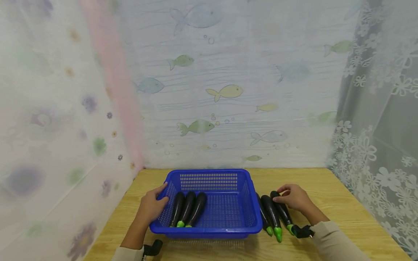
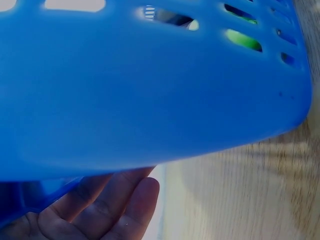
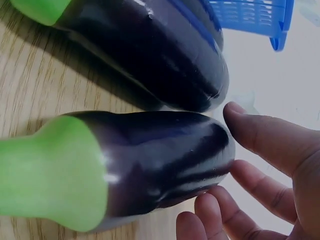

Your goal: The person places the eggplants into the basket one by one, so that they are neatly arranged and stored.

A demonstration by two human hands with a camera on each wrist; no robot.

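The blue plastic basket [image 1: 209, 230] stands on the table with three dark eggplants [image 1: 187, 208] lying side by side at its left. My left hand [image 1: 152, 204] grips the basket's left rim, thumb on top. In the left wrist view, fingers [image 2: 142, 205] show below the basket wall [image 2: 125, 100]. Right of the basket lie three more eggplants [image 1: 271, 214], green stem ends towards me. My right hand [image 1: 294, 197] is at the far end of the rightmost eggplant [image 3: 165, 155]. Its thumb and fingers spread around that rounded end; the thumb looks just apart from the skin.
A wooden table [image 1: 330, 203] carries everything. Behind it hangs a fish-printed curtain [image 1: 235, 119], with a flowered sheet [image 1: 65, 145] at the left and a lace-patterned one [image 1: 375, 156] at the right. The leftmost loose eggplant [image 1: 263, 217] lies against the basket's right side.
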